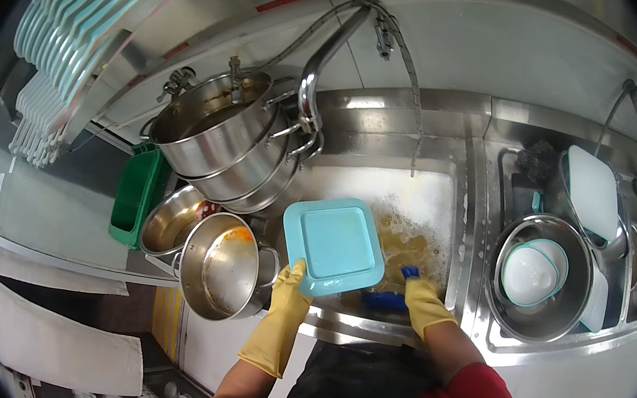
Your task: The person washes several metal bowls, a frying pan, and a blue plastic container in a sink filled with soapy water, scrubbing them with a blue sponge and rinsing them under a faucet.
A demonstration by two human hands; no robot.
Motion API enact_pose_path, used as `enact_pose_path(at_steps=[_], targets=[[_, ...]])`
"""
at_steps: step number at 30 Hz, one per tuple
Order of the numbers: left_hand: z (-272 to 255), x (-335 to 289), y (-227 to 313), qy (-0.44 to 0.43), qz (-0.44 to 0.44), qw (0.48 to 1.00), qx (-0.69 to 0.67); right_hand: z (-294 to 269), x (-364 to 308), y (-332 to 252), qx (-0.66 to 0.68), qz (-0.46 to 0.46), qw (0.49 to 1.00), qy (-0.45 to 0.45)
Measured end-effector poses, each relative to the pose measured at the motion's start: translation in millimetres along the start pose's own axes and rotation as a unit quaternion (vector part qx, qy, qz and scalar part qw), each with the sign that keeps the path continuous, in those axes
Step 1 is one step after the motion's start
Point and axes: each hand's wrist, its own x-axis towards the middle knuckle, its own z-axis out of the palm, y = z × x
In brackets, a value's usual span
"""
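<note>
My left hand (291,295), in a yellow rubber glove, grips a square turquoise plate (333,241) by its near left corner, thumb on top. The plate is tilted above the sink (341,142), its face with a raised square ridge toward me. To its right, my right hand (425,304), gloved too, closes round a blue brush (410,272); its wide blue part (386,299) lies low at the water. Cloudy yellowish water (408,250) with white foam lies in the sink, partly hidden by the plate.
Large steel pots (213,150) are stacked left of the sink, near a smaller pot (219,266), a steel bowl (167,216) and a green tub (136,196). A tap (313,79) arches overhead. Right, a steel basin (507,318) holds white bowls. Turquoise-and-white plates (76,34) fill the upper-left rack.
</note>
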Motion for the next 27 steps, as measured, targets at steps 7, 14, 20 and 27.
enact_pose_path(at_steps=[7, 14, 20, 27], targets=[[2, 2, 9, -0.035, 0.056, 0.993, 0.102, -56, -69, -42, 0.224, -0.250, 0.939, -0.072], [28, -32, -3, -0.065, 0.038, 0.965, 0.252, -63, -101, -132, 0.134, -0.408, 0.903, 0.015], [6, -5, -8, -0.102, 0.046, 0.982, 0.150, -55, -139, -133, 0.100, -0.509, 0.834, -0.190], [7, -8, -1, -0.117, 0.013, 0.991, 0.062, -70, -143, -89, -0.086, -0.599, 0.791, -0.089]])
